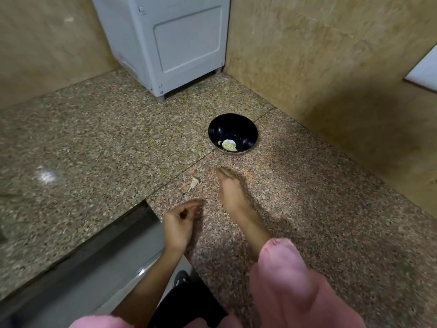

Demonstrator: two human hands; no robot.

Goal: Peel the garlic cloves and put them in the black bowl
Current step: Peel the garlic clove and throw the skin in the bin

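Observation:
The black bowl (233,129) stands on the granite counter (94,138) near the back right corner, with pale peeled garlic (229,146) lying in its bottom. My right hand (230,188) stretches forward over the counter, fingers straight, its tips short of the bowl; it is motion-blurred and I see nothing in it. My left hand (182,217) hovers at the counter's near edge, palm up, fingers loosely curled, with nothing visible inside. A scrap of garlic skin or a clove (194,183) lies on the counter just left of my right hand.
A white appliance (175,43) stands on the counter at the back. Beige stone walls close in the back and right sides. A small pale scrap (194,149) lies left of the bowl. The counter steps down to a steel edge (132,273) at lower left.

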